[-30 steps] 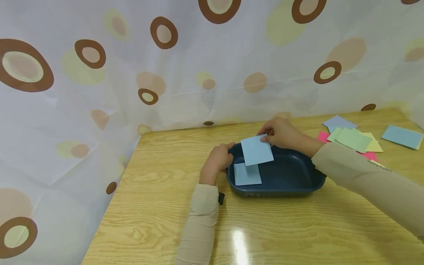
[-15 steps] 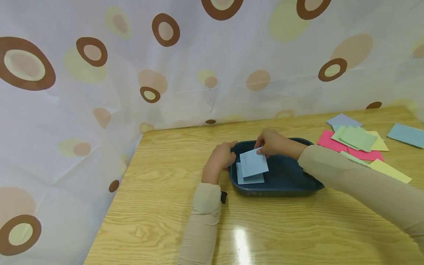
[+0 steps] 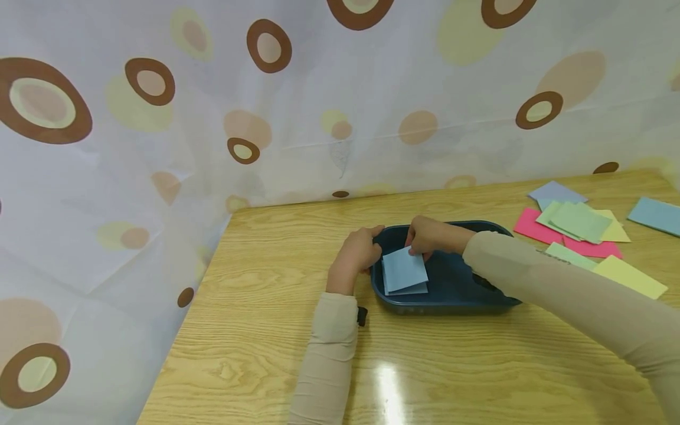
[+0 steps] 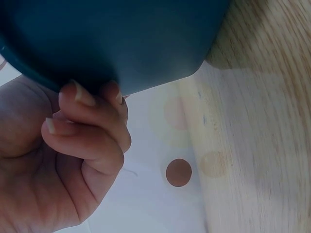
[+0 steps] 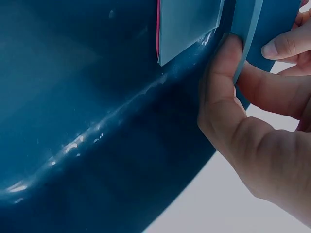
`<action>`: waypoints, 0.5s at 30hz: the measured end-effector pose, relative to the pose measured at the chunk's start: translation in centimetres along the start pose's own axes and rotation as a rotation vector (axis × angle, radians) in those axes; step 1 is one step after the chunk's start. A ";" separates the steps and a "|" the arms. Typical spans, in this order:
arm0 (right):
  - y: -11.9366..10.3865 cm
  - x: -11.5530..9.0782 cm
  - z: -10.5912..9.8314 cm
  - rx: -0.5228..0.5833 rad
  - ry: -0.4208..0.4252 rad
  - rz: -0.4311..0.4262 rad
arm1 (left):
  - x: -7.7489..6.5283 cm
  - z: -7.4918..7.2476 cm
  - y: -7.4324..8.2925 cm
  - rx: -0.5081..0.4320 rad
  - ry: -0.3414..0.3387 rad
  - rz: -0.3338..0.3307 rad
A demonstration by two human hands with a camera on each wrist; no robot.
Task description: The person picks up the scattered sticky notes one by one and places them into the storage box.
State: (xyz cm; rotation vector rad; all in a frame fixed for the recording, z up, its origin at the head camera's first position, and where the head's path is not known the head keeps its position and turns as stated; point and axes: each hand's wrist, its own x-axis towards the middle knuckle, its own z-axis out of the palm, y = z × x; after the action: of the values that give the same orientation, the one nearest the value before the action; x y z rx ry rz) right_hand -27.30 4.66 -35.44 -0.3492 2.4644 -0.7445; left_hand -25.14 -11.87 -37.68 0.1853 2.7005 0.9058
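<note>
My left hand (image 3: 357, 251) grips the left end of a dark blue tray (image 3: 451, 282). In the left wrist view, its curled fingers (image 4: 97, 121) rest against the tray's outer wall (image 4: 126, 43). Inside the tray, my right hand (image 3: 425, 236) pinches a blue sticky note (image 3: 404, 270) near its upper right corner. That note lies tilted over other blue paper (image 3: 413, 290) at the tray's left end. The right wrist view has the held note (image 5: 246, 22) between thumb and fingers, apart from a blue stack (image 5: 188, 29) with a pink edge underneath.
To the right lie loose notes: green (image 3: 579, 222), pink (image 3: 533, 225), yellow (image 3: 629, 276) and lilac (image 3: 558, 192). A blue pad (image 3: 656, 215) sits at the far right. A patterned curtain (image 3: 319, 88) hangs along the back edge of the wooden table (image 3: 249, 330).
My right hand has come down into the tray, lowering the blue sticky note onto the blue paper at the left end. My left hand keeps its hold on the tray.
</note>
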 end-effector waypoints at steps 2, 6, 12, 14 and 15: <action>0.0 0.2 0.1 0.005 -0.013 0.013 | 0.0 0.0 0.0 0.002 0.000 0.001; 0.1 0.6 0.3 -0.011 -0.036 0.028 | 0.1 0.1 0.0 0.002 -0.001 -0.001; 0.3 1.0 0.5 -0.034 -0.048 0.021 | 0.0 -0.1 0.0 0.004 -0.003 0.009; 0.5 1.2 0.7 -0.029 -0.044 0.024 | 0.0 -0.1 0.0 0.008 -0.002 0.010; 0.6 1.3 0.8 -0.025 -0.043 0.025 | 0.0 -0.1 0.0 0.010 -0.002 0.008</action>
State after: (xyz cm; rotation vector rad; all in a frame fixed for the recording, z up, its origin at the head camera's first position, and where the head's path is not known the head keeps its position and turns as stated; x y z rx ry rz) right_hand -27.97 4.29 -36.91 -0.3398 2.4349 -0.6895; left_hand -25.16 -11.91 -37.55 0.1992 2.7044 0.8942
